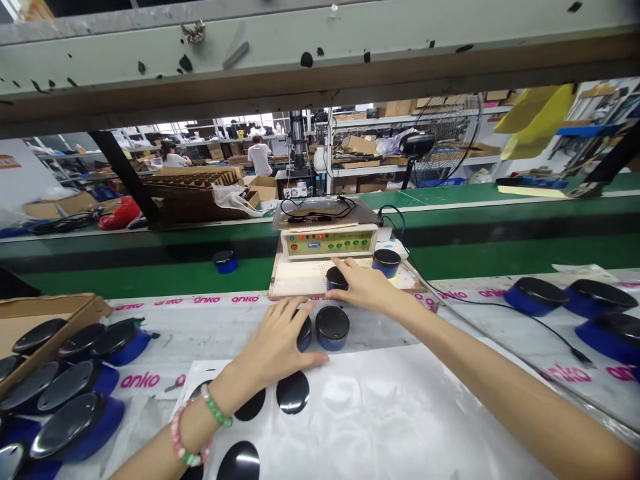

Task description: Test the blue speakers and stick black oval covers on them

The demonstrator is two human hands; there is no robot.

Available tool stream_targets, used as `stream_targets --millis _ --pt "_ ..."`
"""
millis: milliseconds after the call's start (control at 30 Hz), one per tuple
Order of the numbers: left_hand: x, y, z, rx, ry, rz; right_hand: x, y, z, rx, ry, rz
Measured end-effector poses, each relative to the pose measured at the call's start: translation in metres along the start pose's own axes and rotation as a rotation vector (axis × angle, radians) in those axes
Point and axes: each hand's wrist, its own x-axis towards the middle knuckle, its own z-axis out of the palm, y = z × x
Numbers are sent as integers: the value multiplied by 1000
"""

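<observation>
My right hand [363,285] is closed round the side of a small blue and black round device [336,279] on the wooden board [295,280], before the test box [327,241]. Another such device [386,262] stands at the board's right. My left hand [280,340], with bead bracelets at the wrist, arches over a blue and black device [303,333], fingers bent round it and partly hiding it. Just right of that, a further device [333,327] stands on the table. Black discs [293,392] lie on the white sheet [380,413] below.
Several blue and black devices [80,423] crowd the left, beside a cardboard box [85,303]; more [536,295] stand at the right. One device [225,261] is on the green conveyor [450,257]. A cable [520,317] crosses the table. A shelf beam [320,63] hangs above.
</observation>
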Motion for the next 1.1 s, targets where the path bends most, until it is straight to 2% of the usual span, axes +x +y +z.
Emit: stream_targets --millis 67,133,267,400,533,633,700,733,833,900,1000,1100 --pt "9 8 1 32 -8 37 4 10 -5 87 -30 -37" --pt "18 14 4 65 -20 70 -5 12 -12 215 -45 -88" --pt "27 18 11 137 -50 87 -49 2 -32 492 -92 -201" --pt "26 18 16 200 -54 88 -83 -10 -44 642 -42 -251" --pt "26 18 18 242 -41 97 -94 -17 -47 794 -26 -268" --pt "25 18 17 260 -33 103 -99 -20 -50 821 -15 -265" --pt "23 18 18 267 -31 104 -101 -19 -54 770 -10 -265" --pt "23 18 18 270 -31 104 -102 -17 -57 673 -13 -254" --pt "23 18 20 271 -35 102 -101 0 -60 212 -52 -167" --pt "25 19 21 264 -38 96 -97 18 -55 -7 -78 -98" --pt "26 19 12 233 -28 92 -93 42 -42 -99 -95 -19" --pt "8 14 -11 202 30 46 -99 45 -36 -170 -42 9"
